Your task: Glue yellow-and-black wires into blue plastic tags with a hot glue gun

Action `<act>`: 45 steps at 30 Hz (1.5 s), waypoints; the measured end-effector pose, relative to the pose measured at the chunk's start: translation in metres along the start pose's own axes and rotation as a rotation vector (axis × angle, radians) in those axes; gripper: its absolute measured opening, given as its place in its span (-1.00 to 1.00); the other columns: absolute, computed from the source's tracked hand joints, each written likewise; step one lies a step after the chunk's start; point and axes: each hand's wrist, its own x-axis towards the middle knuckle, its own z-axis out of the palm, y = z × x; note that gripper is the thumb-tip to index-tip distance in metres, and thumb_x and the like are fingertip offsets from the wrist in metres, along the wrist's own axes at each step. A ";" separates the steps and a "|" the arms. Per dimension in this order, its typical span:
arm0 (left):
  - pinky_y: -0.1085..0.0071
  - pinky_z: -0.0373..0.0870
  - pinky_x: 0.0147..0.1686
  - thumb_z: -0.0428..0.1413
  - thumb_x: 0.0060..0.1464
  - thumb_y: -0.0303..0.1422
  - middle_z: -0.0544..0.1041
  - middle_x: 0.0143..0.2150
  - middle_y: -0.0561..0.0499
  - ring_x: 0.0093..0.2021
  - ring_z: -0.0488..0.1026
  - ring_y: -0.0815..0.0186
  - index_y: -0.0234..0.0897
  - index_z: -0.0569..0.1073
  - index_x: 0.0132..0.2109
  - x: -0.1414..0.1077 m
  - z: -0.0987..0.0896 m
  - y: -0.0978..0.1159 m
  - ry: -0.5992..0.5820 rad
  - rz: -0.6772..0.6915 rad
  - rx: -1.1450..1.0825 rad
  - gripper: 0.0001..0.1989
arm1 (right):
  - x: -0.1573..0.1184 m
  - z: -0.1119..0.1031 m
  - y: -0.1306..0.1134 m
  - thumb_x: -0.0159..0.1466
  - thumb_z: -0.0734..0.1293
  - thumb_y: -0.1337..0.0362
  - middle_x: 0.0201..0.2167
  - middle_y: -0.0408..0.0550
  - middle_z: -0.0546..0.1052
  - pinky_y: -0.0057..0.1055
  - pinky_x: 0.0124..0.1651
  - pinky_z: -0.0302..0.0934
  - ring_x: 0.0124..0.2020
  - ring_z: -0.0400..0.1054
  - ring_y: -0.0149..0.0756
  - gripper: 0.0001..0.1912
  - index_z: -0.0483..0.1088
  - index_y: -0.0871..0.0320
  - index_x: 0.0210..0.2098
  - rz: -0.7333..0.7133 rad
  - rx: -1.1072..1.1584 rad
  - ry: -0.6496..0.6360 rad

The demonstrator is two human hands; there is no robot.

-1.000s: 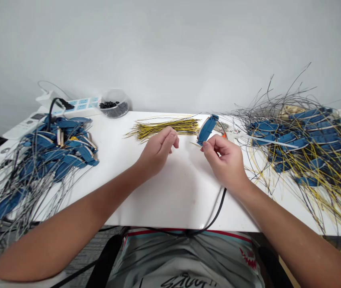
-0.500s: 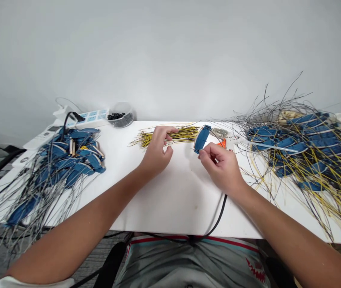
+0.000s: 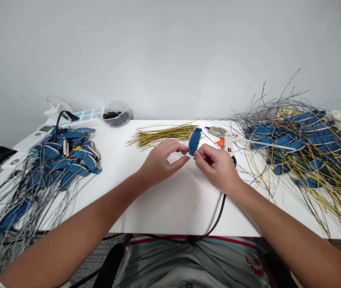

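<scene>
My right hand (image 3: 217,166) is closed in a pinch at the lower end of a curved blue plastic part (image 3: 195,141) with a thin dark wire. The part stands nearly upright above the white table. My left hand (image 3: 165,161) has come up on the other side, its thumb and forefinger apart, with their tips right by the part's lower end. Whether those tips touch it I cannot tell. Behind the hands lies a bundle of yellow and black wires (image 3: 164,135). A white glue gun (image 3: 229,141) with an orange trigger rests just beyond my right hand.
Blue parts with grey wires (image 3: 68,160) are heaped at the left. Another heap of blue parts (image 3: 308,136), tangled with yellow and black wires, covers the right side. A clear tub (image 3: 118,114) of small black pieces stands by a power strip (image 3: 89,115). A black cable (image 3: 220,214) crosses the front edge.
My left hand has moved right and down, from over the wire bundle to the blue part. My right hand has brought the part slightly left, uncovering more of the glue gun.
</scene>
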 end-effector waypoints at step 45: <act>0.44 0.34 -0.11 0.18 0.24 -0.07 0.62 -0.14 -0.03 -0.12 0.48 0.36 -0.27 0.63 -0.12 0.002 -0.006 0.004 -0.098 -0.264 -0.430 -0.66 | 0.000 -0.002 -0.002 0.35 0.32 0.32 -0.58 -0.25 0.22 -0.44 -0.47 -0.04 -0.55 0.05 -0.49 -0.73 0.24 0.15 -0.47 -0.101 -0.029 0.028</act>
